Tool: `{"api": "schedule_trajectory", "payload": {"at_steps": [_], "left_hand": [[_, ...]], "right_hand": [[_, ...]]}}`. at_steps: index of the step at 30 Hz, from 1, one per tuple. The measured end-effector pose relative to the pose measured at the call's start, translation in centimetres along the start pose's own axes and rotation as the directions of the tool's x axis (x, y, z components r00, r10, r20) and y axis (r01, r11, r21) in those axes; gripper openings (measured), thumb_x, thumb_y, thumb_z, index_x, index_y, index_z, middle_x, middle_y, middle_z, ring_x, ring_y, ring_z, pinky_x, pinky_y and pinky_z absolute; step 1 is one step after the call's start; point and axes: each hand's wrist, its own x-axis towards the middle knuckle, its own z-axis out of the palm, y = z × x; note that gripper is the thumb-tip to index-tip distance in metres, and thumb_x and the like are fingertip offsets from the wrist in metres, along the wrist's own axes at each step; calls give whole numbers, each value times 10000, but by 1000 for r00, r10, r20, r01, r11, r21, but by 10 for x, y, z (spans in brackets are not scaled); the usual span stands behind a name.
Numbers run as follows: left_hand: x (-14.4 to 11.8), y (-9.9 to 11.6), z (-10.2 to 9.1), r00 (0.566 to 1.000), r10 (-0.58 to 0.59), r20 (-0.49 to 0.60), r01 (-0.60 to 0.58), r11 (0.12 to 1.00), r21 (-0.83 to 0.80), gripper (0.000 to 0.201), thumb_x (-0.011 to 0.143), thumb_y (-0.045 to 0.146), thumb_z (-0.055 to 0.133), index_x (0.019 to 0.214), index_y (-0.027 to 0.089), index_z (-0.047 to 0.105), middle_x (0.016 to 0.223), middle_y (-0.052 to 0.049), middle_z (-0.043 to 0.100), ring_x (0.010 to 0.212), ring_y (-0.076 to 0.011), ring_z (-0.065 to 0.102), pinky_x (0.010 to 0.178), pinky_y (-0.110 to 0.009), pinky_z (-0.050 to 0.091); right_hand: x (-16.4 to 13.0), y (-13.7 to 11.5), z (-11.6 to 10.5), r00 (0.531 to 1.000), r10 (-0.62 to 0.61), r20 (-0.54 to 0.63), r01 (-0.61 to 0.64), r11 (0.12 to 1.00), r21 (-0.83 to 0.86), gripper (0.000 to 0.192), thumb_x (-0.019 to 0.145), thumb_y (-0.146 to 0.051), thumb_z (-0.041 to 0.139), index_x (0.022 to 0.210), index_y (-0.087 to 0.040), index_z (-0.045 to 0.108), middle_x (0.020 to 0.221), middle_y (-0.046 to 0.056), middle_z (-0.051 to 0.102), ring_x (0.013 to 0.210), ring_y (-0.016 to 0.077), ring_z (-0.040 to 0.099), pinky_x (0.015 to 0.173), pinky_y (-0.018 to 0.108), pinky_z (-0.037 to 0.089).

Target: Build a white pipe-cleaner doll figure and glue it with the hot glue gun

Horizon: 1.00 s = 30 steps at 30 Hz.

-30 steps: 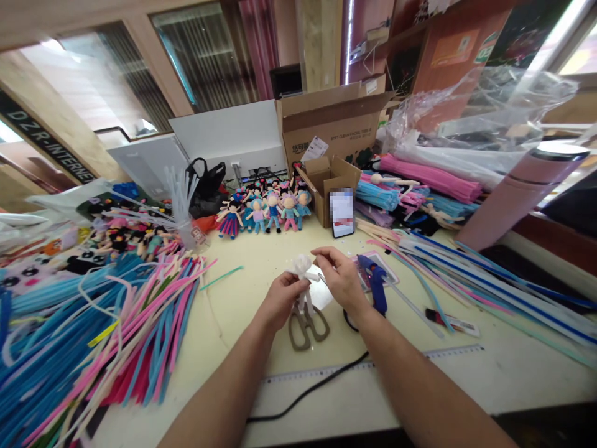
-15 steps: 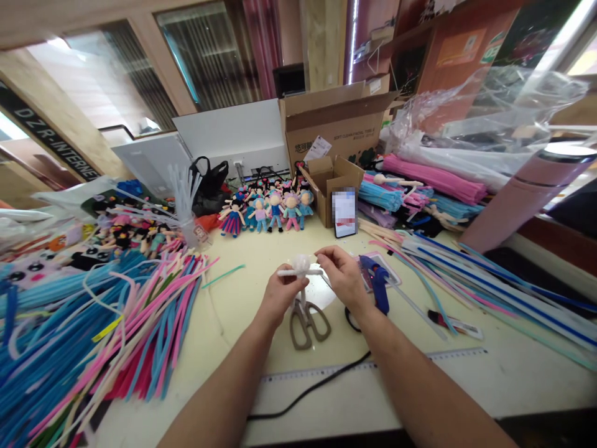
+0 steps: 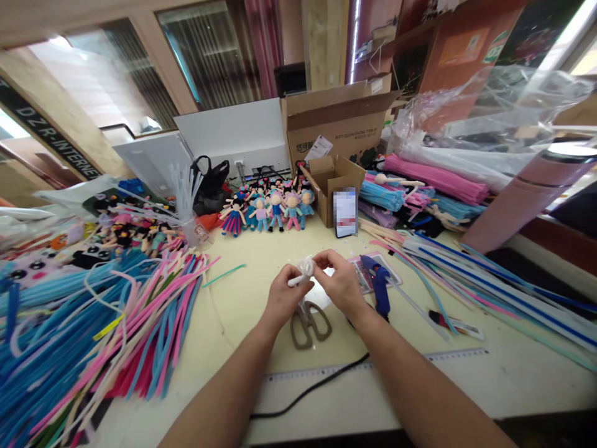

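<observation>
A small white pipe-cleaner figure (image 3: 305, 269) with a rounded top is in front of me at the middle of the table. My left hand (image 3: 285, 297) is closed, pinching its lower left part between thumb and fingers. From the other side, the fingers of my right hand (image 3: 339, 283) close on its right edge; the fingertips are partly hidden. Scissors with grey-brown handles (image 3: 310, 328) lie just below, their blades mostly covered by my left hand. A blue glue gun (image 3: 380, 283) rests right of my right hand.
Pipe cleaners in many colours (image 3: 153, 311) cover the left side; more long strips (image 3: 466, 280) lie right. Small dolls (image 3: 276, 211) stand at the back beside a cardboard box (image 3: 347, 174) and a phone (image 3: 346, 214). A ruler (image 3: 433, 358) and black cable (image 3: 308, 393) lie in front.
My right hand has moved left and down onto the white figure, from just beside it. The figure has turned, and its white crossbar now shows less.
</observation>
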Motion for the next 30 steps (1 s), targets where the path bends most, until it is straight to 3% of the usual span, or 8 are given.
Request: {"api": "schedule_trajectory", "payload": {"at_steps": [7,15,20,25,30], "left_hand": [[-1,-3,2,998,57,27,-58,998,34,215,653,247,649,684,197,443,627,65,440,591,-95,399,556,-222,325],[-3,-4,5,998,55,21,-56,997,47,195,652,242,652,681,195,465,631,59,462,601,-97,413,574,-227,332],[-1,-3,4,1000,5,4,-5,999,-37,231,624,244,678,658,195,454,579,72,430,545,-83,378,528,-216,312],[4,-3,-3,998,-66,-9,62,967,-247,271,579,259,728,636,180,475,554,65,422,538,-82,392,518,-217,316],[9,-11,-4,993,-88,80,115,884,-452,257,599,264,741,755,148,573,659,19,531,633,-106,486,607,-241,376]], "right_hand": [[-2,3,1,995,-77,-60,71,993,-98,99,767,-150,542,842,-191,593,761,25,624,733,168,560,696,294,431],[-2,-2,-1,986,-151,-72,139,978,-156,115,753,-101,520,752,-191,592,721,22,607,726,172,528,694,303,406],[0,1,-1,998,-52,-35,52,999,2,94,805,-179,515,821,-194,607,767,26,629,750,170,565,707,297,427],[6,9,-3,996,84,-10,-80,975,208,225,872,-298,454,995,-181,601,854,50,642,787,171,589,708,298,445],[10,17,-3,986,166,10,-161,940,299,260,866,-360,460,910,-170,632,754,39,622,747,169,576,684,294,442]]}}
